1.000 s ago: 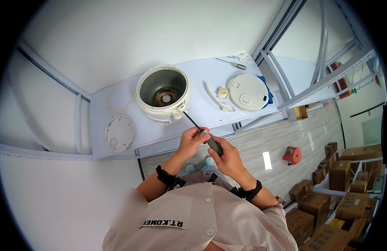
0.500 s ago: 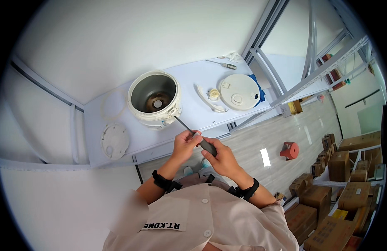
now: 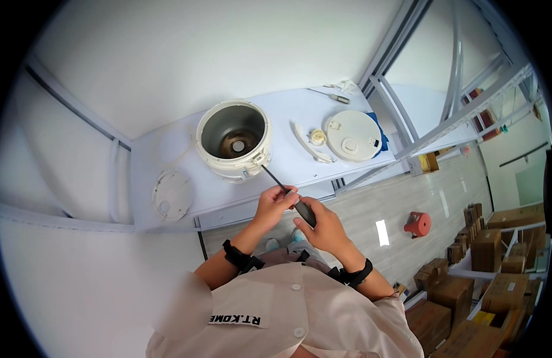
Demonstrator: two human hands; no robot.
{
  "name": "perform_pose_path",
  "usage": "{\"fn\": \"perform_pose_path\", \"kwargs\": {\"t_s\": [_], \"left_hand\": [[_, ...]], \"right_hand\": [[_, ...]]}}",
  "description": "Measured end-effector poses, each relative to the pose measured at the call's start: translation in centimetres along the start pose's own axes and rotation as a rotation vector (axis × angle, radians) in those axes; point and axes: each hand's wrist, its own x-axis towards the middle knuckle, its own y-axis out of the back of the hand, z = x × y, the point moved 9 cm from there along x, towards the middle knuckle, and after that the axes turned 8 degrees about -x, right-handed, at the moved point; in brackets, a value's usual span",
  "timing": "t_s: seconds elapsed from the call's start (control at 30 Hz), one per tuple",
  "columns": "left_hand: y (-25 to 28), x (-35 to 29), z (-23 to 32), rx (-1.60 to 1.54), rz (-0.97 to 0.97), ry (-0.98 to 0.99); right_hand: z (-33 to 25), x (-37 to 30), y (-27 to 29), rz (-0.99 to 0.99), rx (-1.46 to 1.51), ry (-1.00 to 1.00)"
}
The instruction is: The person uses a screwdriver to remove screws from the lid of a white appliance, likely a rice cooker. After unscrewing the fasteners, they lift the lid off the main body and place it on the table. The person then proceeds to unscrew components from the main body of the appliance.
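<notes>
A white rice cooker body (image 3: 233,172) stands without its lid on the table, its grey inside and a round centre piece showing. My right hand (image 3: 328,230) is closed around the dark handle of a screwdriver (image 3: 305,213). My left hand (image 3: 271,206) pinches the same tool where shaft and handle meet. The shaft slants up and left, its tip at the bracket on the cooker's near right side; whether it sits in a screw is too small to tell. A white round plate with holes (image 3: 172,196) lies left of the cooker.
Right of the cooker lie a curved white handle (image 3: 310,146), a small cream round part (image 3: 317,137), and a white lid (image 3: 352,136) over something blue (image 3: 381,130). Behind them is another screwdriver (image 3: 340,98). A red stool (image 3: 418,224) and cardboard boxes (image 3: 452,292) stand at right.
The whole view has shifted, so table and cooker appear slightly farther right. Both hands stay on the screwdriver, with its tip still at the cooker's bracket; the right fingers have shifted slightly on the handle.
</notes>
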Motion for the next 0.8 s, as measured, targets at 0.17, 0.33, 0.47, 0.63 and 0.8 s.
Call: {"fn": "perform_pose_path", "kwargs": {"t_s": [0.17,0.33,0.47,0.63,0.8], "left_hand": [[0.1,0.1,1.6,-0.037,0.032,0.019],[0.5,0.2,2.1,-0.041,0.038,0.017],[0.5,0.3,1.2,-0.047,0.039,0.043],[-0.9,0.2,0.9,-0.011,-0.004,0.018],[-2.0,-0.1,1.0,0.008,0.005,-0.039]], "right_hand": [[1.1,-0.4,-1.0,-0.085,-0.034,-0.06],[0.9,-0.6,-0.6,-0.073,-0.057,-0.06],[1.3,-0.8,0.0,-0.085,-0.1,-0.065],[2.6,-0.9,0.7,-0.091,-0.127,-0.042],[3.9,-0.2,1.1,-0.139,-0.109,-0.006]]}}
